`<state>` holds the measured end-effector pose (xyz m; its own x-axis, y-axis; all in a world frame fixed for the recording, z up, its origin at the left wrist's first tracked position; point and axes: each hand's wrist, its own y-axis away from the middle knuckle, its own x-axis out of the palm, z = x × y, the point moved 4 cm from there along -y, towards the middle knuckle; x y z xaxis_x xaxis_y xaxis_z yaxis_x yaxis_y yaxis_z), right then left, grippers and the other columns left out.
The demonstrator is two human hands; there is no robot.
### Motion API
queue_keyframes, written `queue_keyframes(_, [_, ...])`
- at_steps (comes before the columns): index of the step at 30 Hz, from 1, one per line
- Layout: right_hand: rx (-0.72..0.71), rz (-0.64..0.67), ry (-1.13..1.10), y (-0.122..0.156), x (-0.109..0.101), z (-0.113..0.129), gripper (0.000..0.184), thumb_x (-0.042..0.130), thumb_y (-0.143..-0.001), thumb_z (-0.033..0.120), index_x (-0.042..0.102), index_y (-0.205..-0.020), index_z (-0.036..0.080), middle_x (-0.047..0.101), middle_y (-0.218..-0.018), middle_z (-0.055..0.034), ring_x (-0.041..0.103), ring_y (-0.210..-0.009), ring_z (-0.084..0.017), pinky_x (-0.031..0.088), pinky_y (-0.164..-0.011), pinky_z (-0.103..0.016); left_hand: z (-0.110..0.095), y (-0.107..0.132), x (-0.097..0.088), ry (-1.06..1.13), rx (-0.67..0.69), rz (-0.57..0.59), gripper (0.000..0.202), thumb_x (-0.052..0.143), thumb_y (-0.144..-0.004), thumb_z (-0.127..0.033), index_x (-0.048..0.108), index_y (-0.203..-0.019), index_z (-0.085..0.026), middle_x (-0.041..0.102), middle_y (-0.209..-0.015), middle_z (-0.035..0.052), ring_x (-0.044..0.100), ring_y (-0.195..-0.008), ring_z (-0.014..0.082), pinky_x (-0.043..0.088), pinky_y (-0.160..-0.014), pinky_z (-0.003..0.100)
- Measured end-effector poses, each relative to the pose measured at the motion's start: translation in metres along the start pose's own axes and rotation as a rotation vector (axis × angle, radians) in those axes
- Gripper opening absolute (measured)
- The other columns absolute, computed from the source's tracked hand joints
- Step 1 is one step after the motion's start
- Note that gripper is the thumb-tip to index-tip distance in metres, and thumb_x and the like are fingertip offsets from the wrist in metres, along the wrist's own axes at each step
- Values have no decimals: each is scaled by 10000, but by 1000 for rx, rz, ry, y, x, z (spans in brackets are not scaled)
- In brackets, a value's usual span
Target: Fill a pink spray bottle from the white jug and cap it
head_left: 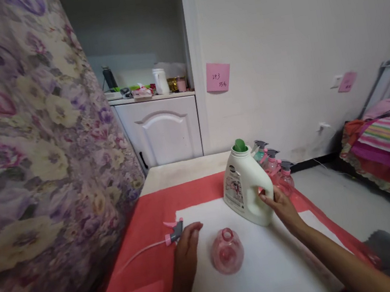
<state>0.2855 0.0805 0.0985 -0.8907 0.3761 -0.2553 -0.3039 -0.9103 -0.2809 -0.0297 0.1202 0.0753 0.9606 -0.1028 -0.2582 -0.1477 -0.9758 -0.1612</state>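
The right hand [282, 205] has its fingers closed round the white jug's [244, 190] handle, far right on the bench [154, 212]. The left hand [188, 249], fingers open, touches the spray head [174, 231]. An uncapped pink bottle [227, 251] stands between them, and spray bottles [272, 163] crowd behind the jug.

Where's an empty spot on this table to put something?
Bare white mat lies near, between the pink bottle and the right forearm. Red cloth left of the white jug is bare too. Behind the jug, spray bottles crowd.

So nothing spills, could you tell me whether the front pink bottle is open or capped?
Open: the pink bottle has a bare neck; a spray head lies by the left hand.
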Motion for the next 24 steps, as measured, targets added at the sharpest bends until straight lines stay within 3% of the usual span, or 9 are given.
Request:
queue_keyframes(4, [22, 10, -62, -1, -3, -25, 383, 616, -804, 485, 578, -1043, 189, 662, -963, -72, 609, -927, -270, 496, -829, -380, 21, -13, -40, -193, 28, -175, 343, 408, -910, -439, 591, -1089, -211, 659, -1179, 83, 592, -1123, 250, 459, -975, 410])
queue_keyframes(7, [28, 23, -139, -2, -4, -38, 424, 661, -771, 487, 586, -1076, 202, 678, -1014, -83, 623, -964, -285, 495, -842, -384, 33, -17, -65, -666, 128, -198, 382, 308, -930, -378, 581, -1116, -186, 640, -1171, 111, 544, -1137, 268, 397, -1030, 466])
queue_keyframes(9, [30, 41, -188, -4, -4, -40, 422, 681, -765, 464, 597, -1089, 207, 684, -1040, -88, 624, -980, -291, 493, -843, -390, 41, -17, -75, -767, 116, -196, 395, 288, -932, -362, 593, -1088, -166, 644, -1136, 133, 543, -1112, 283, 389, -1024, 484])
queue_keyframes(17, [33, 84, -322, 11, -3, -28, 278, 671, -795, 406, 583, -994, 233, 642, -923, -18, 591, -884, -228, 477, -770, -314, 39, -18, -66, -888, 64, -66, 323, 375, -859, -172, 634, -1051, -170, 666, -1081, 136, 586, -1015, 260, 423, -914, 402])
queue_keyframes(24, [103, 132, -338, 46, 0, -28, 292, 662, -809, 426, 549, -999, 236, 616, -917, -7, 575, -891, -219, 450, -788, -297, 16, -20, -63, -805, -13, -30, 205, 452, -838, -240, 655, -855, -215, 705, -918, 46, 610, -906, 217, 425, -834, 311])
